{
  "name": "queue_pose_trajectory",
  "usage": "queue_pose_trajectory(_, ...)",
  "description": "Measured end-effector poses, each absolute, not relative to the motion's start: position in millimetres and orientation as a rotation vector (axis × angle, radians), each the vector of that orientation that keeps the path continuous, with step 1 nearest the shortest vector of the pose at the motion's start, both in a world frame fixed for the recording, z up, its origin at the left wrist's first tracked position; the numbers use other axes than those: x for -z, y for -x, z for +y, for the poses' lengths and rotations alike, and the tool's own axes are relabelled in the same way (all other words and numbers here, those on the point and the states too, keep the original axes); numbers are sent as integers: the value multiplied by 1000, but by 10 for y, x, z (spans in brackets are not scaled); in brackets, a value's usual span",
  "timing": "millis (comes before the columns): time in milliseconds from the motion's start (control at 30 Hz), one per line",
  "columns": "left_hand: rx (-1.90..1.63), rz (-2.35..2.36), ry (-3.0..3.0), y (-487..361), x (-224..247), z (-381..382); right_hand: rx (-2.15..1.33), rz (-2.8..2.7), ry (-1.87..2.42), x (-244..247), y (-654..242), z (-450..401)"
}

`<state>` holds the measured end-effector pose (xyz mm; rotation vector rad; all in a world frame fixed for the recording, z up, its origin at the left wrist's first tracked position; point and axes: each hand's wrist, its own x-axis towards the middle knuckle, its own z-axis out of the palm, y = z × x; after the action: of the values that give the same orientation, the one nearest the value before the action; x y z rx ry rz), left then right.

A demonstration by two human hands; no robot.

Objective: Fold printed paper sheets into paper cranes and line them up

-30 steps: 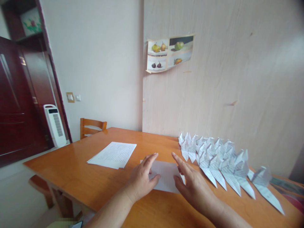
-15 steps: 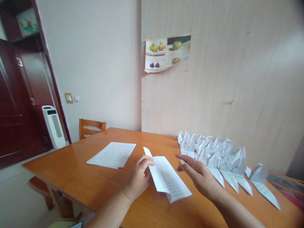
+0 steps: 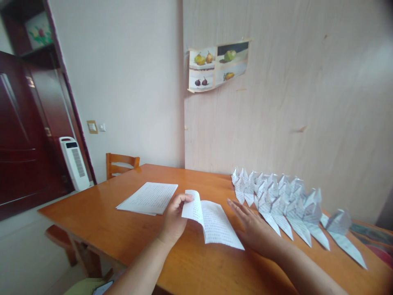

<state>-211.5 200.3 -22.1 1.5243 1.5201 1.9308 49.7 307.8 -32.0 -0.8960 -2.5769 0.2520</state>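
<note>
A printed sheet of paper (image 3: pixel 219 225) stands partly open along a lengthwise crease at the middle of the wooden table. My left hand (image 3: pixel 176 215) pinches its left flap near the top edge, thumb on the printed side. To the right of the sheet, my right hand (image 3: pixel 253 229) holds nothing, its fingers stretched out low over the table. Beyond my right hand stand several folded paper pieces (image 3: pixel 278 205) in rows, with pointed tops and long flat tails. A stack of printed sheets (image 3: pixel 149 198) lies to the left of my left hand.
The wooden table (image 3: pixel 101 209) meets the wall at the back. A wooden chair (image 3: pixel 123 164) stands behind its far left edge, and a bench (image 3: pixel 61 241) is below at the left. One folded paper piece (image 3: pixel 339 223) sits apart at the right.
The sheet has opened along its crease, its left flap now lifted and showing print. My right hand has lowered, its fingers straighter. The view has shifted slightly.
</note>
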Motion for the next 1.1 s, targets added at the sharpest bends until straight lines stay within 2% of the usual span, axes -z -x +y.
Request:
queue_pose_trajectory(167, -1906, 1572, -1445, 2127, 253, 2032, -248, -2656, 741, 252, -417, 2942)
queue_pose_trajectory(300, -1741, 1595, -1587, 2158, 262, 2045, -291, -2704, 624, 123, -427, 2930)
queue_pose_trajectory(533, -1365, 1602, -1966, 2319, 276, 2042, -322, -2740, 689, 47, -523, 2970)
queue_pose_trajectory(733, -1191, 1710, -2098, 2451, 334, 2033, -577, -2707, 758, -38, -582, 2936)
queue_pose_trajectory(900, -1132, 1769, -2161, 2482, 356, 2043, -446, -2690, 782, -16, -627, 2985)
queue_pose_trajectory(1100, -1219, 1705, -2206, 2531, 312, 2054, -314, -2680, 738, 61, -719, 3142)
